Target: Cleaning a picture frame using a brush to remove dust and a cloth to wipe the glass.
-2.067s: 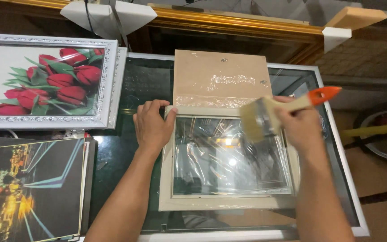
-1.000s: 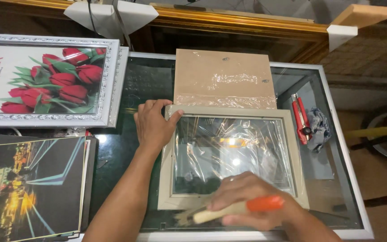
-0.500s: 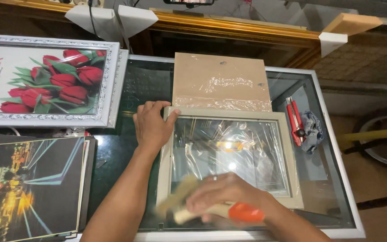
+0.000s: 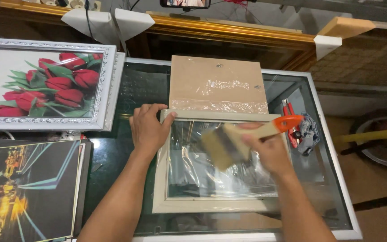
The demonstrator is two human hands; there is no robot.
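Item, far left: a night-city poster [image 4: 21, 188] lay at the table's near-left corner. Above it lay a silver ornate frame [image 4: 106, 85] holding a red tulip print [image 4: 54, 85].

Item, centre-left: the left hand [image 4: 148, 127] lay flat, palm down, on the top-left corner of the cream picture frame [image 4: 162, 179], fingers spread and closed on nothing, pinning the frame to the glass-topped table [image 4: 126, 89].

Item, centre: the cream picture frame lay on the table directly before the person, its opening filled by a pane under wrinkled clear film [image 4: 211, 175]. Touching its far edge lay a brown backing board [image 4: 216, 80], partly wrapped in clear plastic.

Item, centre-right: the right hand [image 4: 267, 150] was clenched round the pale handle of a wide paintbrush [image 4: 229, 145] with an orange handle tip; the bristles, blurred, sat over the upper middle of the pane.

Item, right: a red-handled tool [image 4: 290, 130] and a dark crumpled object [image 4: 309, 127] lay beside the frame; their kinds could not be told.

Judgement: the step in hand appeared to be brushing dust from the pane. The next move would call for light, even strokes while the left hand braced the frame.
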